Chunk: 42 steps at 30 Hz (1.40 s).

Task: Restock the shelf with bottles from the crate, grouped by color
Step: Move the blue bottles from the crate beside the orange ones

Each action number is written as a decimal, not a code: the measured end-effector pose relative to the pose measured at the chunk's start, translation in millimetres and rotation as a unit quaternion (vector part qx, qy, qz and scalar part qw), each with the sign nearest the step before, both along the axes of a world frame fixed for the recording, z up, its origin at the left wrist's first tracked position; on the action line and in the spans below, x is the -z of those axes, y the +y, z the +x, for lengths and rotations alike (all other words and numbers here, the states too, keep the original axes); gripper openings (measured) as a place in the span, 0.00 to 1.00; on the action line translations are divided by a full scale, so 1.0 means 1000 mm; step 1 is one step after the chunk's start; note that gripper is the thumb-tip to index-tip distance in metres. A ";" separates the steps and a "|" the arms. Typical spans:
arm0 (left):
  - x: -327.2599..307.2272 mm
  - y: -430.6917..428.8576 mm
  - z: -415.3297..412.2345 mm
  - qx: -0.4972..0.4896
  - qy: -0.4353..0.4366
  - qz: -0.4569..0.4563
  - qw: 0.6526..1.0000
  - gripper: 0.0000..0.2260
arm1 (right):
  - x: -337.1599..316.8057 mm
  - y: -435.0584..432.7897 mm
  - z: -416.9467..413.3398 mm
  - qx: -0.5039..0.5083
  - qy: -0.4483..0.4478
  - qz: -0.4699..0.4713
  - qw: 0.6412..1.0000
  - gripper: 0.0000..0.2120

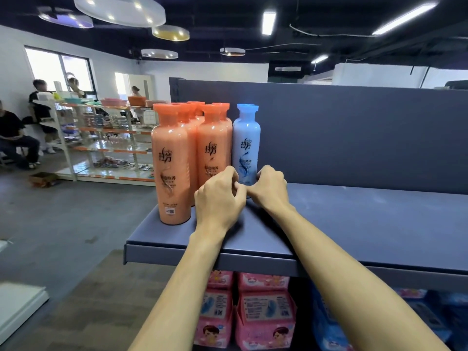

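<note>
Blue bottle (246,138): upright on the shelf (354,214), just right of the orange bottles (174,163). Left hand (219,198) and right hand (269,187): fingers curled round its base from either side, thumbs meeting in front. Pink packets (263,312): tier below.
</note>
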<state>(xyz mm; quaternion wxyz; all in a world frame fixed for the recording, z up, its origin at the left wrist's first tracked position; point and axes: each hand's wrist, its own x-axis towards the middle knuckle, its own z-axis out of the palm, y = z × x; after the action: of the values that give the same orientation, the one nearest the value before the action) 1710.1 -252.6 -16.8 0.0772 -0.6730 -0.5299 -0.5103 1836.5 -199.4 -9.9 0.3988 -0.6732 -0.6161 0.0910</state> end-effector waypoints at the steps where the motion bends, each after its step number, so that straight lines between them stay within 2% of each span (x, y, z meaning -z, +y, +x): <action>1: 0.000 0.000 0.000 0.001 0.001 -0.001 1.000 0.02 | 0.000 -0.001 0.000 0.001 -0.001 -0.002 1.000 0.31; 7: -0.001 -0.002 -0.001 0.004 -0.002 -0.021 1.000 0.02 | -0.006 -0.018 -0.001 -0.010 -0.050 -0.029 0.998 0.27; 14: 0.000 -0.001 0.000 -0.007 0.037 -0.024 0.999 0.03 | -0.016 -0.061 0.021 -0.014 -0.129 -0.017 0.991 0.28; 22: -0.003 -0.023 0.010 -0.038 0.140 -0.016 0.989 0.11 | -0.032 -0.106 0.054 -0.008 -0.187 -0.017 0.982 0.26; 30: -0.006 -0.055 0.024 0.023 0.272 -0.003 0.962 0.16 | -0.033 -0.138 0.069 -0.011 -0.186 0.027 0.982 0.25; 35: 0.005 -0.083 0.043 0.010 0.251 0.031 0.968 0.16 | -0.012 -0.168 0.083 -0.026 -0.235 0.048 0.971 0.24; 38: 0.016 -0.099 0.061 0.067 0.180 0.058 0.980 0.15 | -0.004 -0.188 0.097 -0.013 -0.220 0.070 0.973 0.22; 42: 0.046 -0.136 0.088 0.126 0.060 0.032 0.990 0.13 | 0.033 -0.234 0.118 0.004 -0.163 0.152 0.975 0.19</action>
<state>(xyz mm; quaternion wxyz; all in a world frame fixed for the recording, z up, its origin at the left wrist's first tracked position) 1797.8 -389.1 -63.0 0.0654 -0.7608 -0.4189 -0.4914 1954.1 -433.3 -42.7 0.3910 -0.6128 -0.6767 -0.1165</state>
